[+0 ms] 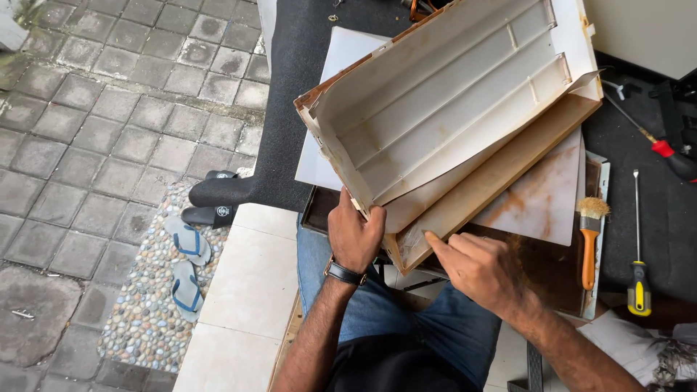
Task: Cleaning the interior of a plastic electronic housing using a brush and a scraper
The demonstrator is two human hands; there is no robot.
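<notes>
Left hand [353, 236]: clamped on near corner of white ribbed panel [443, 109].
Right hand [479, 268]: fingers curled, forefinger on rusty lower edge.
Panel axis: runs up-right, away from both.

Two hands, the left hand [354, 236] and the right hand [479, 268], are showing, along with one white ribbed panel [443, 101] and one wristwatch [343, 273]. One orange-handled brush [590, 239] and two screwdrivers, one yellow-handled [638, 283] and one red-handled [664, 150], are lying nearby. Two blue flip-flops [185, 265] and two black sandals [212, 196] are sitting on the ground.

Soft, even daylight, faint shadows, no glare; sharp throughout, with slight wide-angle bending at the edges.
</notes>
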